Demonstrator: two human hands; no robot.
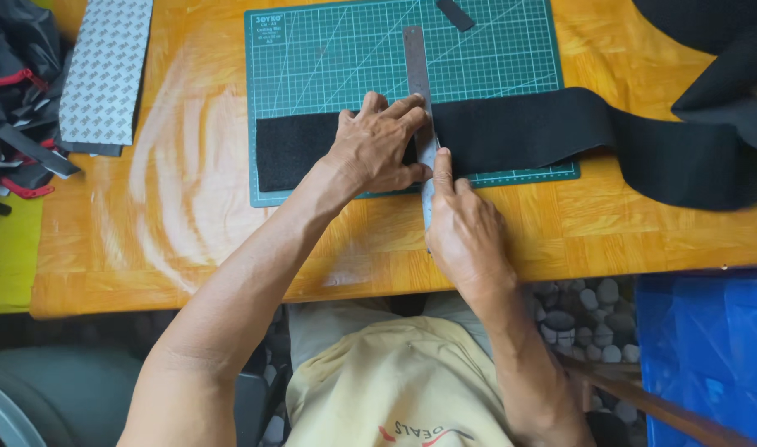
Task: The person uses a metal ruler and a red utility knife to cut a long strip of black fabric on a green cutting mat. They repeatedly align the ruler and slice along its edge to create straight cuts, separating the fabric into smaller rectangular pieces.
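A wide black fabric strip (519, 128) lies across a green cutting mat (329, 58) on an orange wooden table (188, 207). A steel ruler (416, 66) stands across the strip, running from the mat's top toward the table's near edge. My left hand (378, 145) presses flat on the strip and holds the ruler's left side with its fingertips. My right hand (461, 228) sits at the ruler's near end, thumb pointing up along it; what lies under the palm is hidden.
A grey patterned sheet (105, 70) lies at the table's left, beside dark bags with red trim (14, 91). More black fabric (718, 66) is heaped at the right. A small black piece (455, 14) rests on the mat's top edge. A blue bin (709, 356) stands below right.
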